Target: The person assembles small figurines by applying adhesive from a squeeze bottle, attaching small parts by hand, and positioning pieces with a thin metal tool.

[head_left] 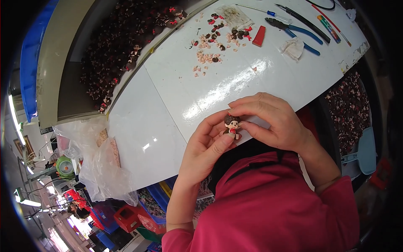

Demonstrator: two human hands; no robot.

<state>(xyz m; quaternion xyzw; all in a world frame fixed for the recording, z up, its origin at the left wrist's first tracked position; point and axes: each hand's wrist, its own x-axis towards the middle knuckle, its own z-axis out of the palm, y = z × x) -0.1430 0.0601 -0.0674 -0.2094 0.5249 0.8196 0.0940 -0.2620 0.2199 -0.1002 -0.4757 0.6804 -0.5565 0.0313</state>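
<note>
Close in front of my body, just over the near edge of the white table (155, 105), I hold a small toy figurine (232, 122). It has dark brown hair, a pale face and a red patch on its front, and it faces up toward me. My left hand (203, 149) is closed round its lower body, with the thumb pressed against its base. From the other side my right hand (277, 122) bends over it, fingertips at the top of the head and thumb by its side. My fingers hide parts of the figurine.
Loose pale pieces (205, 58) and dark brown parts (216, 29) lie farther back, near a red wedge (259, 36), pliers (289, 30) and a crumpled cloth (293, 48). A bin of dark parts (121, 38) borders the far left. Plastic bags (98, 168) hang over the left edge.
</note>
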